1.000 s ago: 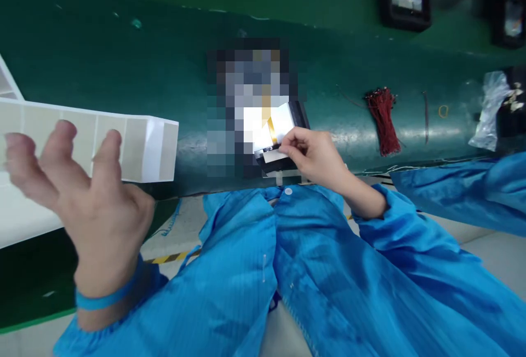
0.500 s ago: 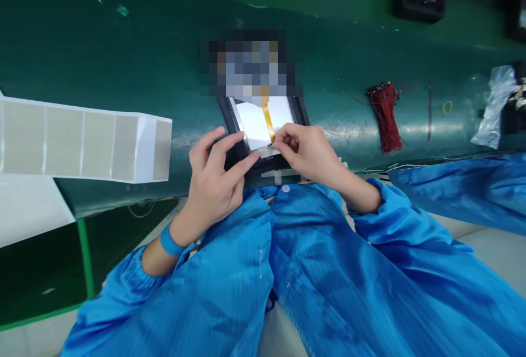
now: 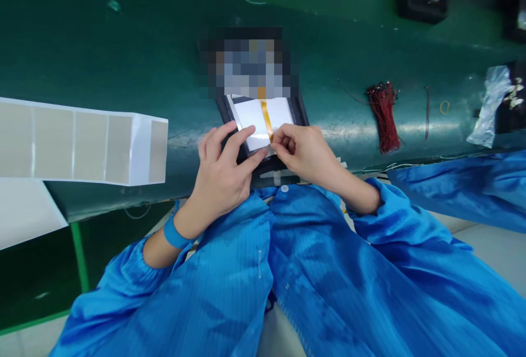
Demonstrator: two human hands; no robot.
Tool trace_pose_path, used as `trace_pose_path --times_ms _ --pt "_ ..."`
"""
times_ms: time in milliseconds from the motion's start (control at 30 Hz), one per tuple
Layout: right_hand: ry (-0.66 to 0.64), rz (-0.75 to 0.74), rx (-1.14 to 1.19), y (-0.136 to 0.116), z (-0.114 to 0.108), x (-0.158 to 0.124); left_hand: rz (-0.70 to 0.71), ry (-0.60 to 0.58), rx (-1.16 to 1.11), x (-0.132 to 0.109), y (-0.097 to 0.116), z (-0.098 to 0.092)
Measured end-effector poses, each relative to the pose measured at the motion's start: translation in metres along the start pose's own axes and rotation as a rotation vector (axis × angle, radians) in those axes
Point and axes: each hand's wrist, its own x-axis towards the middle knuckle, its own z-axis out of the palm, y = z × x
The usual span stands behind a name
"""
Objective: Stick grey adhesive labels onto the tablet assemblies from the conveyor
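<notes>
A black frame [image 3: 303, 114] lies on the green bench in front of me, its far part blurred out. Inside it is a flat, shiny white panel [image 3: 247, 117] with an orange ribbon strip [image 3: 268, 119] along it. My left hand [image 3: 227, 168] rests over the frame's near left corner, fingers spread, thumb and fingertips on the panel's near edge. My right hand [image 3: 306, 149] is closed in a pinch at the strip's near end, by the left thumb. Whatever lies between the right fingertips is too small to make out.
To the left lies a backing strip of grey rectangular labels [image 3: 88, 143]. At right are a bundle of dark red wires [image 3: 383, 119], a yellow band [image 3: 444, 107] and a clear plastic bag [image 3: 491, 105]. Another black frame [image 3: 425, 9] stands at the back right. A blue sleeve [image 3: 460, 190] is at right.
My left hand has moved right and farther onto the panel, its thumb now near the right fingertips. The right hand keeps its pinch at nearly the same spot.
</notes>
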Motion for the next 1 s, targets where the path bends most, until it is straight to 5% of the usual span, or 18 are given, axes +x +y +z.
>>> trace_pose_path --times_ms 367,467,567,700,1000 --pt "-0.034 0.013 -0.245 -0.005 0.007 -0.001 0.005 0.036 -0.035 -0.002 0.001 0.005" --pt "0.055 -0.029 -0.361 0.005 0.001 -0.005 -0.031 0.031 -0.031 -0.005 0.002 0.002" --pt "0.225 -0.192 -0.423 0.023 -0.005 -0.013 -0.048 -0.003 -0.046 -0.004 0.002 -0.002" --pt "0.202 -0.524 -0.485 0.045 -0.004 -0.025 -0.031 -0.031 -0.043 -0.003 0.001 -0.003" --pt "0.151 -0.598 -0.491 0.079 -0.008 -0.035 0.154 -0.065 0.029 -0.011 -0.006 -0.008"
